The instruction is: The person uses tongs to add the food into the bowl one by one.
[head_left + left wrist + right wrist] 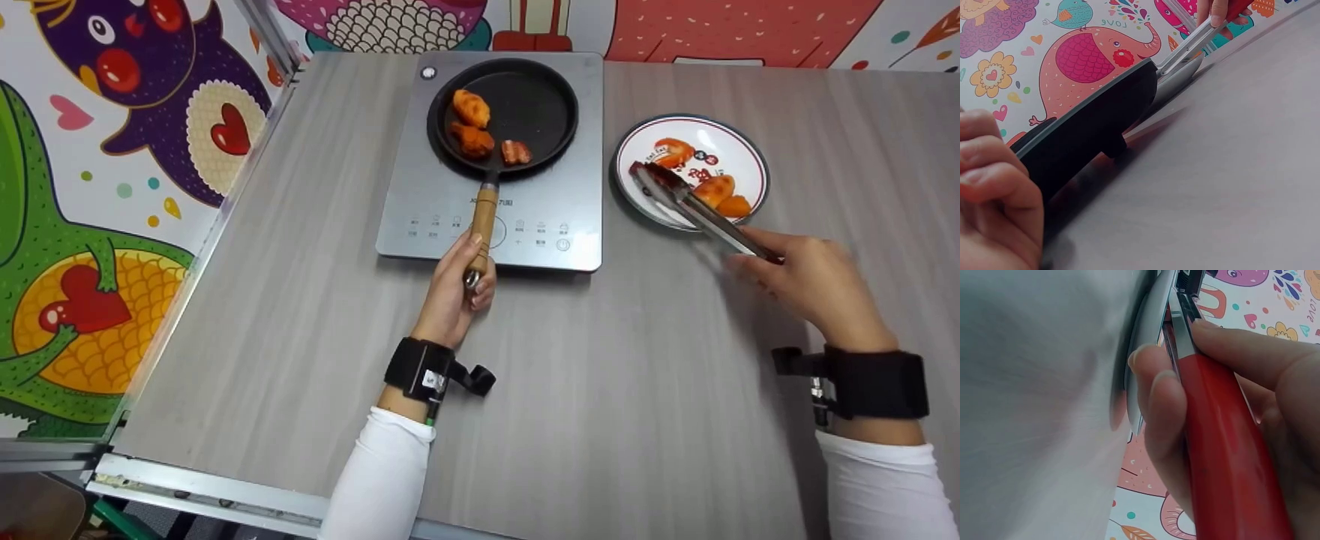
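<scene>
My left hand (pixel 459 289) grips the wooden handle (pixel 484 217) of a black frying pan (pixel 536 112). Two browned orange pieces of food (pixel 471 109) and a small striped chunk of meat (pixel 515 152) lie in the pan's left and lower part. In my right hand (pixel 814 281) are metal tongs (pixel 712 221), whose red handle (pixel 1224 439) fills much of the right wrist view. Their tips reach over the white plate (pixel 637 142), at a dark reddish piece of food (pixel 664 177). An orange shrimp-like piece (pixel 675 152) and other orange pieces (pixel 716 190) share the plate.
Under the pan is a silver induction cooker (pixel 450 244) with touch controls along its front. The plate stands just right of it on the grey wood-grain table (pixel 300 300). Cartoon-painted panels (pixel 172 112) border the table's left and back, with a metal frame rail (pixel 202 480) along the front left edge.
</scene>
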Demonstrator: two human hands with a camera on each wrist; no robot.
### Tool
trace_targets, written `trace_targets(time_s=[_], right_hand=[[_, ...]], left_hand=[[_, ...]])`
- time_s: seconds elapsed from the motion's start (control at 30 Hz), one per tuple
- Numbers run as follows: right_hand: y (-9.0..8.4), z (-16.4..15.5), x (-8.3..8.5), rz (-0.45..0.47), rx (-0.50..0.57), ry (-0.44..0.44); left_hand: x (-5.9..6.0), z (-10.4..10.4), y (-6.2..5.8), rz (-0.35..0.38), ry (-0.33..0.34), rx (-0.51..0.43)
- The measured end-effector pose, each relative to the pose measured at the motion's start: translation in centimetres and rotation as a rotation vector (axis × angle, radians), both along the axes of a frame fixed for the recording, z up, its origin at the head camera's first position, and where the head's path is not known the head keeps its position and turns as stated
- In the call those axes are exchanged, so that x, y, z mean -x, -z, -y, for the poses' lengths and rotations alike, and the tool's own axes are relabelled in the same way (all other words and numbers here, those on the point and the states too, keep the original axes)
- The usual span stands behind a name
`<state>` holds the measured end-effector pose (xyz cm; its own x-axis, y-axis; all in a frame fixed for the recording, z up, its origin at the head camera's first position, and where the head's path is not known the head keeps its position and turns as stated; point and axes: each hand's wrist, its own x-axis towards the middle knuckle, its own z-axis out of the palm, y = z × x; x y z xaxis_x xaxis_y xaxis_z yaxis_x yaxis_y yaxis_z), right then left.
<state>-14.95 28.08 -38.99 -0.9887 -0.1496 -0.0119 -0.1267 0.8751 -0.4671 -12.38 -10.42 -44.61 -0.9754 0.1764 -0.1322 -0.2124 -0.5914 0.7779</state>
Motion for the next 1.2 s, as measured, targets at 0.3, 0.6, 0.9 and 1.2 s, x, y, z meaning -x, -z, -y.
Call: trace_targets(time_s=[0.3, 0.6, 0.9, 1.2], right_hand=[[0.16, -0.06, 0.04, -0.019, 0.009, -0.012], [0.13, -0.07, 0.00, -0.021, 0.021, -0.023], [0.08, 0.12, 0.04, -0.012, 0.048, -0.022], [-0.33, 0.37, -0.35, -0.097, 0.077, 0.001]], left_hand=[[-0.07, 0.02, -0.04, 0.003, -0.002, -0.004], [-0.06, -0.01, -0.12, -0.004, -0.001, -0.009], [-0.14, 0.11, -0.11, -0.001, -0.005, -0.009], [-0.09, -0.12, -0.09, -0.012, -0.002, -0.014]])
